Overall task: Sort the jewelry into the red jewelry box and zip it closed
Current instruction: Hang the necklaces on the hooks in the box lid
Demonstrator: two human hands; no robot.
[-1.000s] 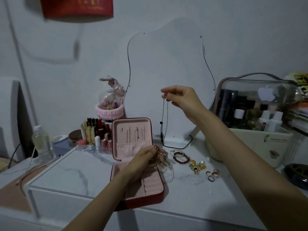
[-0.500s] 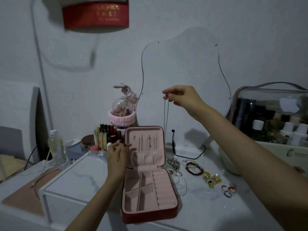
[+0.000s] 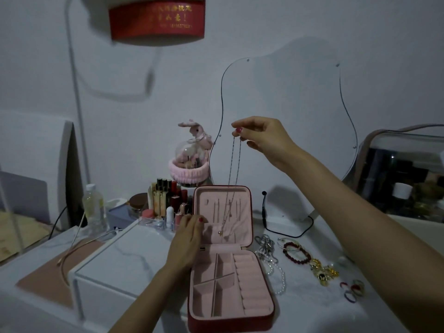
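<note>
Two hands are busy: the right hand (image 3: 260,135) pinches the top of a thin silver chain necklace (image 3: 234,179), and it hangs down in front of the upright pink lid of the open red jewelry box (image 3: 230,258). Its little bead dangles close to the left hand (image 3: 189,236), which rests on the lid's left edge, fingers lightly bent. I think the chain is very light, floppy and quick to tangle, so holding it at the top looks best. More jewelry, like a dark red bead bracelet (image 3: 296,253), lies under the right arm. Gold writing on the red sign (image 3: 156,18) up high is too blurry to read.
</note>
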